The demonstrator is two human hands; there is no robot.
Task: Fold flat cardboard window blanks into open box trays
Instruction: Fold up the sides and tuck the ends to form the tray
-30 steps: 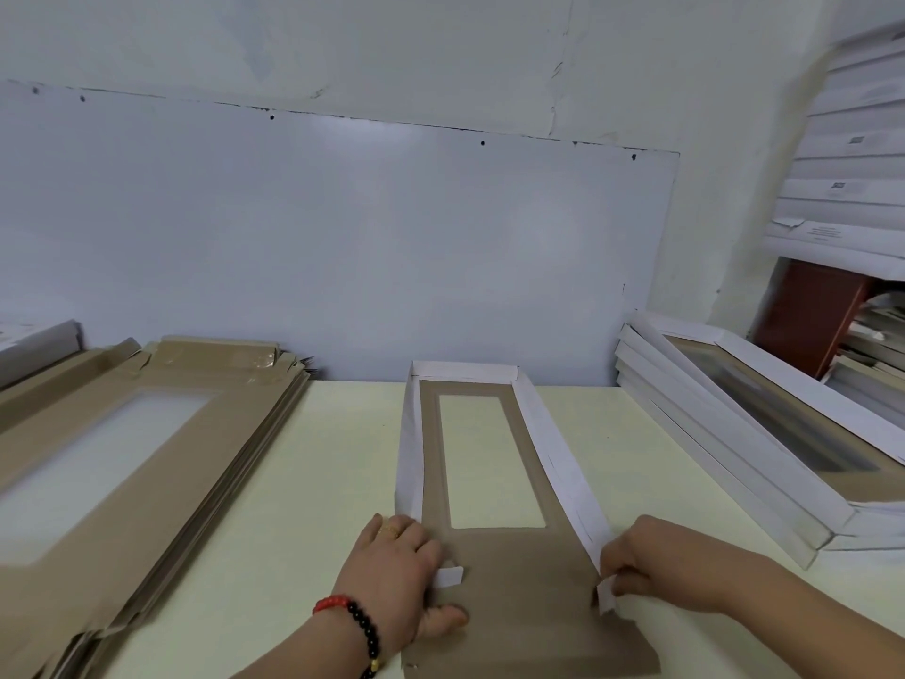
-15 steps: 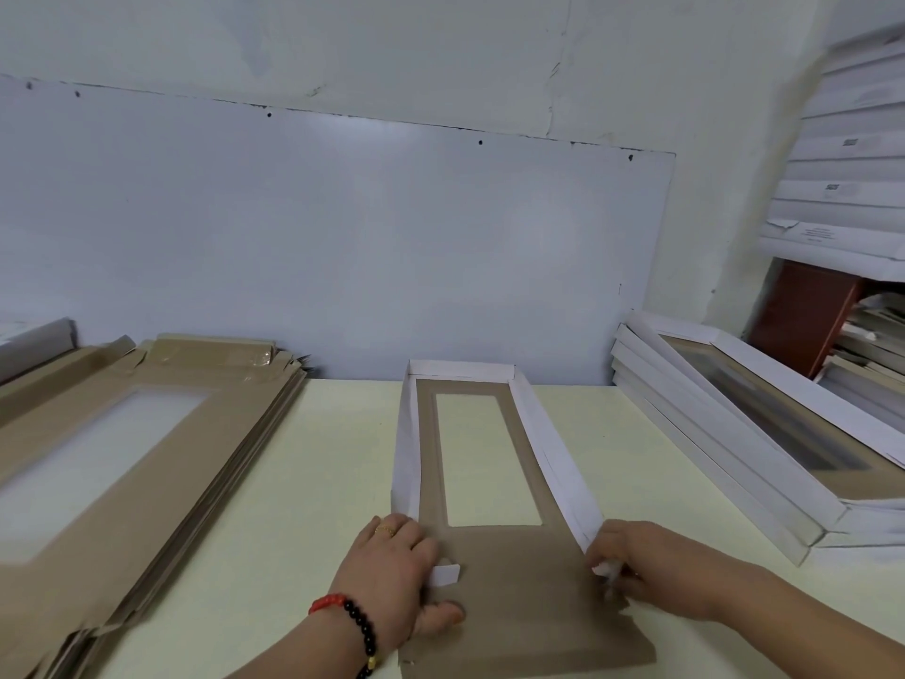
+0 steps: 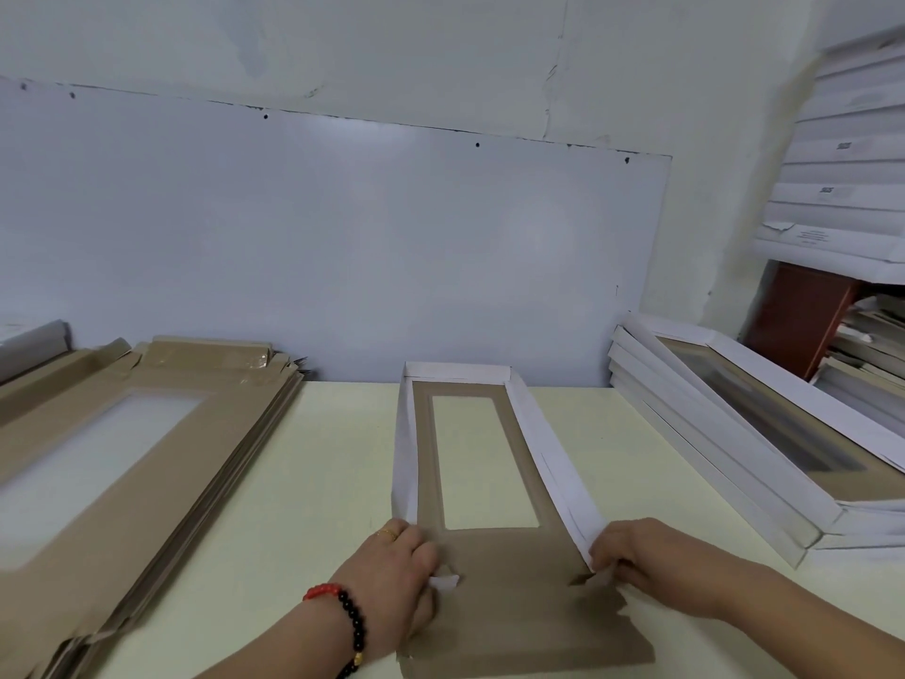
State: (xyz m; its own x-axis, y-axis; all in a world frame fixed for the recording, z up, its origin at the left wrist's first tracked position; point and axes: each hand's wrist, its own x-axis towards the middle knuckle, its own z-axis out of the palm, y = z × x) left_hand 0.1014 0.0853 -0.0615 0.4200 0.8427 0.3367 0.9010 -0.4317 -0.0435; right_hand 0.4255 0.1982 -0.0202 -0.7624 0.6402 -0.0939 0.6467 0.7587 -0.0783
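Note:
A half-folded cardboard window blank [image 3: 514, 595] lies lengthwise on the pale table in front of me. Its brown inside faces up, with a clear window near the far end. The far wall and both long white side walls stand up; the near end flap lies flat. My left hand [image 3: 399, 575], with a ring and a bead bracelet, grips the near end of the left wall and its small white corner tab. My right hand [image 3: 641, 561] pinches the near end of the right wall at its corner tab.
A tall stack of flat brown blanks [image 3: 127, 453] fills the left side of the table [image 3: 313, 487]. Finished white trays [image 3: 725, 433] are stacked at the right. A white board leans on the wall behind. Shelves with white boxes [image 3: 852, 188] stand at far right.
Both side walls have been raised more upright at the near end. My right hand has shifted slightly inward along the right wall's corner. My left hand stays on the left corner tab.

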